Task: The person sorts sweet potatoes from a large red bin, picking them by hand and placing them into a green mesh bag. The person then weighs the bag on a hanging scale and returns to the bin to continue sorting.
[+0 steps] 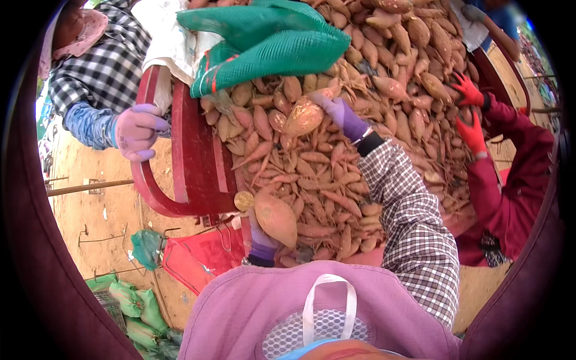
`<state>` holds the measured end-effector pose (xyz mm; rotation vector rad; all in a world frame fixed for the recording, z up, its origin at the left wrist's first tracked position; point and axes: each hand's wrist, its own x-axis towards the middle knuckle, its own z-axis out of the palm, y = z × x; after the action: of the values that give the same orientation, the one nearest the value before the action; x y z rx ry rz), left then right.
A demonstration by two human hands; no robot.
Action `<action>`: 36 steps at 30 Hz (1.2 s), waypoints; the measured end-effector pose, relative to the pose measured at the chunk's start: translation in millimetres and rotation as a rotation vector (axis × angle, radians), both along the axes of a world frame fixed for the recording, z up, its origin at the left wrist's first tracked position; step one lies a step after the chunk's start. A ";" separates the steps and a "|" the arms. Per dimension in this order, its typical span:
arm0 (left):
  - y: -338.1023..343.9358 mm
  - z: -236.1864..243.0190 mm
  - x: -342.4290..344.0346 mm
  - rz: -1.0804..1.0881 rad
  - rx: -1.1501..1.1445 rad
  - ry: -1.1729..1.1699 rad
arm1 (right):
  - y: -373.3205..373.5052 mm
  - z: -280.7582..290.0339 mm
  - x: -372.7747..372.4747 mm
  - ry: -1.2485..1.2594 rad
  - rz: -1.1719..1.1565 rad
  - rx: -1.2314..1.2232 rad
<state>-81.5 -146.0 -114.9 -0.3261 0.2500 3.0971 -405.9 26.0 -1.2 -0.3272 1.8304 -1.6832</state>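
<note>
Head view: a heap of sweet potatoes [327,174] fills a load bed with a red metal side panel [201,153].
Right hand: the purple-gloved right hand [342,114] grips one end of a pale-patched sweet potato [303,117], over the heap.
Left hand: the left hand [262,240], also gloved in purple, seems closed round a large sweet potato [276,219] at the near edge of the heap; most fingers are hidden behind it.
Yellow-faced piece: a round, yellowish end [243,201] shows just beside the large sweet potato; whether the left hand holds it too, I cannot tell.
Green mesh sack: the sack [270,45] lies across the heap's far left.
Co-workers: red gloves [471,135] touch the heap at right; a pale lavender glove [141,132] is beside the curved red rail [147,186].
Slip risk: the large sweet potato could drop past the edge if its bulk outweighs the grip.
Snap risk: the pale-patched one could twist loose, being held at one end.
Slide risk: pulling low roots could set loose ones rolling.
</note>
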 end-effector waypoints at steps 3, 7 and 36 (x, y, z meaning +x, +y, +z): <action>2.7 29.7 2.6 -0.008 -0.177 -0.204 | 56.2 -34.5 111.9 -0.768 -0.122 -0.843; 33.7 64.7 5.0 -0.258 -0.211 -0.308 | 83.3 -81.1 258.9 -0.860 -0.213 -1.226; 134.7 68.2 25.8 -0.469 -1.633 0.533 | 360.8 -84.3 474.7 0.470 -1.420 0.491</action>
<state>-55.7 -11.3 -46.7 0.5138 2.2864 1.7257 68.8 386.8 -85.5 1.1447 3.0675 -1.8590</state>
